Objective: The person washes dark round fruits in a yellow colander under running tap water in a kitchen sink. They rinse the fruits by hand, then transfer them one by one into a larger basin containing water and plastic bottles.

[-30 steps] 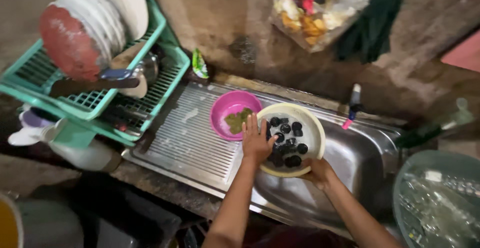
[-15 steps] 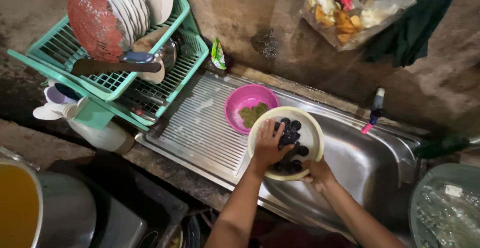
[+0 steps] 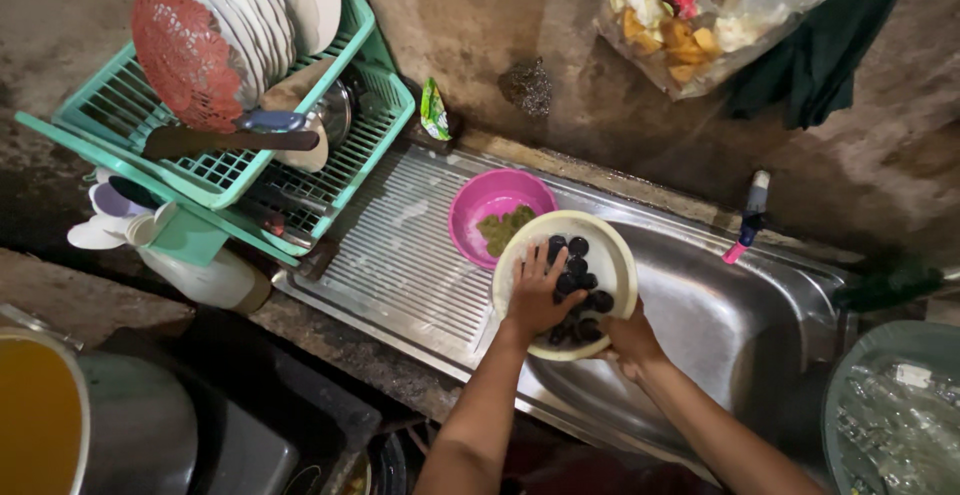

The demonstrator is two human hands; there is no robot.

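A pale yellow bowl (image 3: 610,255) holding several small dark round fruits (image 3: 578,275) is tilted over the steel sink (image 3: 720,315). My left hand (image 3: 535,293) rests inside the bowl, fingers spread over the fruits near its left rim. My right hand (image 3: 628,337) grips the bowl's near lower rim from below. A pink bowl (image 3: 478,207) with green bits in it sits on the ridged drainboard (image 3: 400,255), touching the yellow bowl's far left edge.
A green dish rack (image 3: 230,170) with white plates, a red patterned plate and a knife stands at left. A tap (image 3: 750,217) is behind the sink. A plastic bag of scraps (image 3: 690,25) hangs on the wall. Pots (image 3: 60,425) sit lower left, a basin (image 3: 890,415) lower right.
The view has drifted so the sink and rack sit lower and further right in frame. Both hands stay on the yellow bowl, with the left hand still inside it.
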